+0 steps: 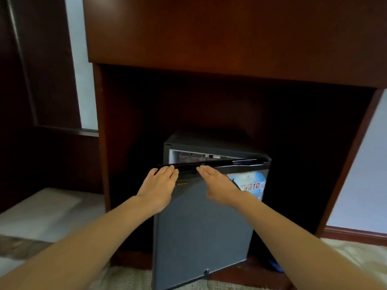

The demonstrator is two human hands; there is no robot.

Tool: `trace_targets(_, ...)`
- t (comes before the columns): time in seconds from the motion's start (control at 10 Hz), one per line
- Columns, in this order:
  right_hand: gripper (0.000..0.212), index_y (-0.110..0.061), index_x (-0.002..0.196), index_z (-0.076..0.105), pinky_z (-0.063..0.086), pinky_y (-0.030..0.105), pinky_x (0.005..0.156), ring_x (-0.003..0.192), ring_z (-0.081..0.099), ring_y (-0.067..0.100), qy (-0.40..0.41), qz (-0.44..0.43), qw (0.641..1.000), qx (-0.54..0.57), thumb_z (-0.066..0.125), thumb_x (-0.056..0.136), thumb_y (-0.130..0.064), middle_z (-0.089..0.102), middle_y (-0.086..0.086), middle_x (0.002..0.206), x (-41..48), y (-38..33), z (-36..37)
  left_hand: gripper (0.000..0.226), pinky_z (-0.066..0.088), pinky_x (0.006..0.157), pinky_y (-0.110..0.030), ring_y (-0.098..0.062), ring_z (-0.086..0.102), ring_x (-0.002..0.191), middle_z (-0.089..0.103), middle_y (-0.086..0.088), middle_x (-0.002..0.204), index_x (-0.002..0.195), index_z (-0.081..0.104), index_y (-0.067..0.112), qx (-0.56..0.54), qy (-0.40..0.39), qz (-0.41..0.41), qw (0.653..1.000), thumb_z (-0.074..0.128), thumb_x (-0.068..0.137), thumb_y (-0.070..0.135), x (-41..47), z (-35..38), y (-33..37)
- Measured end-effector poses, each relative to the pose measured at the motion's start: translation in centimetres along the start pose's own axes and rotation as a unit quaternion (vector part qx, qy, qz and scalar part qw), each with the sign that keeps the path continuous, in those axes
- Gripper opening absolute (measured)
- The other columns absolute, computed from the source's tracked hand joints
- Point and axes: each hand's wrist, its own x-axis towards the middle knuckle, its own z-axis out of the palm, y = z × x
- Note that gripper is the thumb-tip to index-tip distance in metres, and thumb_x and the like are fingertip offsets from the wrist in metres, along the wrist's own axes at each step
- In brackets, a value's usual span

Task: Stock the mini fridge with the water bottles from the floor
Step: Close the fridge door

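Note:
A small black mini fridge (209, 141) stands in a dark wooden alcove. Its grey door (201, 225) is ajar, hinged on the right, with a narrow gap at the top. Through that gap I see water bottles (189, 158) lying on a shelf inside. My left hand (159, 186) lies flat on the upper left of the door, fingers straight and reaching the top edge. My right hand (219, 185) rests flat on the door beside it, fingers pointing up-left to the same edge. Neither hand holds anything.
A blue and white sticker (251, 184) sits on the door's upper right. The wooden cabinet (209, 38) overhangs the alcove, with side posts left and right. Pale carpet (351, 254) covers the floor. A blue object (275, 265) lies by the fridge's right foot.

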Motion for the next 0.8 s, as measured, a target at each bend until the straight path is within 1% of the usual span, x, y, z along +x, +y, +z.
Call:
trace_targets(0.1, 0.069, -0.012, 0.148, 0.01, 0.019, 0.036, 0.117, 0.146, 0.007, 0.019, 0.001, -0.001, 1.0, 0.005, 0.043, 0.087, -0.003, 0.009, 0.003, 0.157, 3.1, 0.2, 0.3, 0.068, 0.011, 0.119, -0.034, -0.02, 0.004, 0.147, 0.003, -0.007, 0.159, 0.149, 0.003, 0.008, 0.018, -0.003, -0.014, 1.0, 0.041, 0.092, 0.01, 2.9, 1.7, -1.5)
trace_targets(0.2, 0.068, -0.011, 0.148, 0.011, 0.018, 0.034, 0.117, 0.146, 0.006, 0.019, -0.004, 0.008, 0.999, 0.03, 0.041, 0.087, -0.002, 0.008, 0.003, 0.158, 6.0, 0.7, 0.4, 0.066, 0.014, 0.119, -0.034, -0.021, 0.007, 0.147, 0.007, -0.009, 0.158, 0.148, 0.008, 0.005, 0.004, -0.003, -0.026, 1.0, 0.042, 0.091, 0.009, 6.6, 2.5, -2.4)
trace_targets(0.3, 0.068, -0.013, 0.149, 0.005, 0.013, 0.034, 0.119, 0.146, -0.002, 0.017, -0.023, 0.022, 0.999, 0.023, 0.039, 0.089, -0.006, 0.0, 0.002, 0.158, 8.6, 1.2, 0.7, 0.068, 0.018, 0.118, -0.034, -0.021, 0.005, 0.147, 0.003, -0.01, 0.158, 0.148, 0.006, 0.004, -0.01, -0.027, -0.042, 0.999, 0.042, 0.091, 0.008, 9.9, 3.3, -3.1)
trace_targets(0.4, 0.072, -0.014, 0.149, -0.001, 0.003, 0.039, 0.12, 0.146, -0.011, 0.015, -0.04, 0.036, 0.998, 0.015, 0.038, 0.089, -0.007, -0.01, 0.0, 0.158, 10.8, 2.0, 1.3, 0.072, 0.019, 0.118, -0.033, -0.019, -0.002, 0.147, -0.008, -0.006, 0.159, 0.148, -0.003, 0.007, -0.029, -0.062, -0.061, 0.996, 0.041, 0.091, 0.007, 12.3, 3.9, -3.6)
trace_targets(0.5, 0.073, -0.014, 0.148, -0.007, -0.003, 0.038, 0.119, 0.145, -0.016, 0.015, -0.03, 0.036, 0.999, -0.017, 0.036, 0.09, -0.007, -0.017, 0.0, 0.157, 12.1, 2.8, 2.3, 0.075, 0.022, 0.117, -0.032, -0.017, -0.007, 0.147, -0.017, -0.002, 0.157, 0.148, -0.01, 0.009, -0.042, -0.06, -0.074, 0.995, 0.038, 0.091, 0.006, 13.7, 4.7, -3.4)
trace_targets(0.6, 0.074, -0.013, 0.148, -0.01, -0.004, 0.035, 0.118, 0.144, -0.018, 0.015, -0.017, 0.026, 0.999, -0.039, 0.036, 0.089, -0.007, -0.021, -0.001, 0.156, 12.2, 3.2, 3.2, 0.078, 0.03, 0.112, -0.029, -0.016, -0.011, 0.146, -0.023, 0.0, 0.156, 0.147, -0.014, 0.011, -0.062, -0.044, -0.077, 0.994, 0.038, 0.09, 0.005, 13.7, 5.6, -3.2)
trace_targets(0.7, 0.074, -0.014, 0.148, -0.009, -0.002, 0.035, 0.119, 0.144, -0.017, 0.014, -0.036, 0.025, 0.999, -0.017, 0.037, 0.089, -0.007, -0.021, -0.003, 0.156, 12.2, 3.2, 2.4, 0.083, 0.037, 0.108, -0.029, -0.014, -0.013, 0.146, -0.027, 0.003, 0.154, 0.147, -0.016, 0.014, -0.087, -0.059, -0.087, 0.991, 0.042, 0.088, 0.004, 13.7, 5.3, -3.4)
trace_targets(0.8, 0.072, -0.016, 0.149, -0.001, -0.001, 0.038, 0.12, 0.145, -0.012, 0.014, -0.088, 0.045, 0.995, 0.019, 0.035, 0.088, -0.002, -0.015, -0.002, 0.157, 11.2, 2.8, 0.1, 0.086, 0.03, 0.114, -0.037, -0.015, -0.012, 0.146, -0.028, 0.003, 0.154, 0.147, -0.016, 0.014, -0.134, -0.103, -0.11, 0.98, 0.046, 0.087, 0.006, 12.9, 3.7, -3.4)
